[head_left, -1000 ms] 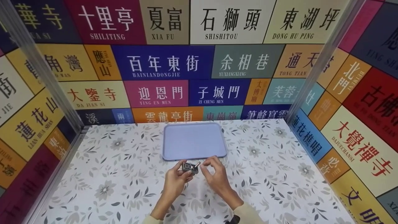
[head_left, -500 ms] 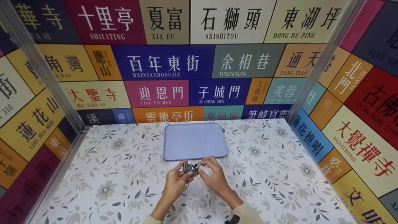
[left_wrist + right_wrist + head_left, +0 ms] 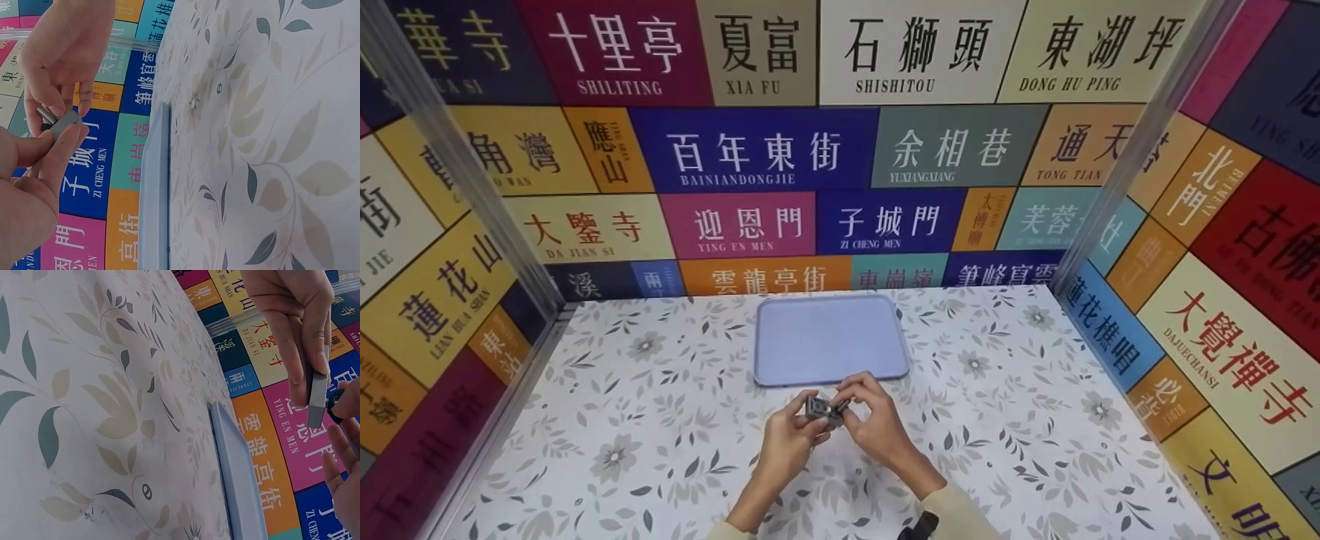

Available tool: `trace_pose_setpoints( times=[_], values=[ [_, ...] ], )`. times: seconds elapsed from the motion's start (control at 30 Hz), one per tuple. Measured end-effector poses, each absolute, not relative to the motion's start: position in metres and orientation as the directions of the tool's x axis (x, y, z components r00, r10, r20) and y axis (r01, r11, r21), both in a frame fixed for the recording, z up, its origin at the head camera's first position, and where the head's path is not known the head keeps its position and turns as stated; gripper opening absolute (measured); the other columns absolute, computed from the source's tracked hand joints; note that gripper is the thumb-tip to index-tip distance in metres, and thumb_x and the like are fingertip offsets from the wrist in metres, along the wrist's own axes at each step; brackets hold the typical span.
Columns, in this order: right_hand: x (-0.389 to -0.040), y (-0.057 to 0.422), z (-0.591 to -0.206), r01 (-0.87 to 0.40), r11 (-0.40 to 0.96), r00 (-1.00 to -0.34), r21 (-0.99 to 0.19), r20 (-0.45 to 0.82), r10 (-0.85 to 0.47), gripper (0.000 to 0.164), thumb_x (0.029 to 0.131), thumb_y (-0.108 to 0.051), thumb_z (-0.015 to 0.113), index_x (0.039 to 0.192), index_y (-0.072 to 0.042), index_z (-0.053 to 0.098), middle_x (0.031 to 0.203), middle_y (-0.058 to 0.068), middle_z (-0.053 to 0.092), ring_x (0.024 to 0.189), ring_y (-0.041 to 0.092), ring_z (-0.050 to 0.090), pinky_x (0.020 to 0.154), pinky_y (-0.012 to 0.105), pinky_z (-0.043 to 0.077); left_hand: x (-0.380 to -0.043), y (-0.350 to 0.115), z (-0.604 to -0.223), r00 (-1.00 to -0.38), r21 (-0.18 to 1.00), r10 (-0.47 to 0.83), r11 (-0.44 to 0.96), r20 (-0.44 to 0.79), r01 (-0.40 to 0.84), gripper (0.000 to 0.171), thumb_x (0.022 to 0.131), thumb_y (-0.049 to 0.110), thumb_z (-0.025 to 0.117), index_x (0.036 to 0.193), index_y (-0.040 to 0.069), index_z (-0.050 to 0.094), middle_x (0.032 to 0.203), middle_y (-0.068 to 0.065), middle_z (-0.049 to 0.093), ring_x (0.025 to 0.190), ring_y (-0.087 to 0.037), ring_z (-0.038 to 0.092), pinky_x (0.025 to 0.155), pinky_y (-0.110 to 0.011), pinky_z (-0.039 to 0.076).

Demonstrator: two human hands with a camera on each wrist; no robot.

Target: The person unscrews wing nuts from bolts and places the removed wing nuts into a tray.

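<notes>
A small grey rectangular block [image 3: 817, 409] with round markings on its face is gripped between the thumb and fingers of my left hand [image 3: 787, 441], just in front of the tray. My right hand [image 3: 879, 429] pinches a small dark piece with thumb and fingertips at the block's right side. In the right wrist view this black rounded piece [image 3: 336, 406] sits close beside the block's flat grey side [image 3: 318, 398]. A thin metal rod [image 3: 47, 116] shows by the block in the left wrist view. Fingers hide how the parts meet.
A light blue-purple tray [image 3: 831, 341] lies on the table behind the hands. A white cloth with grey leaves and flowers [image 3: 660, 420] covers the table. Walls of coloured name panels [image 3: 757, 150] stand at the back and both sides.
My right hand has come in to the block, and the rod that stuck up between the hands now lies against its right side. The left hand has shifted slightly right with the block.
</notes>
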State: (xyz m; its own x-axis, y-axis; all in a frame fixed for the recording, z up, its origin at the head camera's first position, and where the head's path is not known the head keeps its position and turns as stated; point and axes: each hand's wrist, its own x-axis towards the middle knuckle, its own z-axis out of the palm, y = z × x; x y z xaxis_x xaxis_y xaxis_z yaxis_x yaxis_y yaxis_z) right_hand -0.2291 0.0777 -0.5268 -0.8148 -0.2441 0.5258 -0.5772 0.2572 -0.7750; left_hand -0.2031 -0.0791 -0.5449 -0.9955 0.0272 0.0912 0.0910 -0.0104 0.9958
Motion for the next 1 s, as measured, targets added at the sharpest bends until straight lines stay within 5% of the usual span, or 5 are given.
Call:
trace_pose_setpoints(
  times=[0.27, 0.57, 0.83, 1.0],
  values=[
    [-0.231, 0.08, -0.526, -0.639, 0.233, -0.768, -0.733, 0.586, -0.259, 0.022, 0.078, 0.024, 0.062, 0.079, 0.003, 0.068, 0.104, 0.025, 0.062, 0.099, 0.038, 0.062, 0.082, 0.029, 0.06, -0.203, -0.078, -0.544, -0.994, 0.994, 0.033, 0.027, 0.101, 0.102, 0.048, 0.092, -0.009, 0.063, 0.138, -0.012, 0.048, 0.093, -0.032, 0.073, 0.085, -0.03, 0.076, 0.075, -0.027, 0.067],
    [-0.227, 0.083, -0.519, -0.619, 0.279, -0.784, -0.734, 0.601, -0.157, 0.032, 0.071, 0.023, 0.059, 0.095, 0.006, 0.07, 0.1, 0.025, 0.062, 0.087, 0.038, 0.061, 0.076, 0.025, 0.052, -0.204, -0.076, -0.543, -0.997, 0.996, -0.008, 0.025, 0.083, 0.082, 0.047, 0.092, -0.011, 0.062, 0.137, -0.012, 0.05, 0.096, -0.033, 0.072, 0.088, -0.036, 0.076, 0.073, -0.026, 0.067],
    [-0.227, 0.085, -0.53, -0.618, 0.306, -0.78, -0.724, 0.615, -0.121, 0.008, 0.08, 0.009, 0.07, 0.084, 0.003, 0.066, 0.087, 0.022, 0.062, 0.081, 0.036, 0.06, 0.074, 0.016, 0.046, -0.203, -0.077, -0.542, -0.997, 0.997, -0.02, 0.023, 0.079, 0.079, 0.048, 0.092, -0.01, 0.062, 0.138, -0.012, 0.049, 0.101, -0.034, 0.072, 0.091, -0.037, 0.076, 0.074, -0.027, 0.067],
    [-0.227, 0.082, -0.533, -0.581, 0.312, -0.809, -0.751, 0.576, -0.121, 0.009, 0.081, 0.003, 0.076, 0.082, 0.0, 0.067, 0.088, 0.018, 0.062, 0.084, 0.033, 0.061, 0.076, 0.02, 0.047, -0.202, -0.078, -0.54, -0.996, 0.996, -0.004, 0.021, 0.088, 0.088, 0.048, 0.093, -0.009, 0.062, 0.138, -0.012, 0.049, 0.102, -0.033, 0.072, 0.092, -0.036, 0.076, 0.075, -0.029, 0.067]
  ],
)
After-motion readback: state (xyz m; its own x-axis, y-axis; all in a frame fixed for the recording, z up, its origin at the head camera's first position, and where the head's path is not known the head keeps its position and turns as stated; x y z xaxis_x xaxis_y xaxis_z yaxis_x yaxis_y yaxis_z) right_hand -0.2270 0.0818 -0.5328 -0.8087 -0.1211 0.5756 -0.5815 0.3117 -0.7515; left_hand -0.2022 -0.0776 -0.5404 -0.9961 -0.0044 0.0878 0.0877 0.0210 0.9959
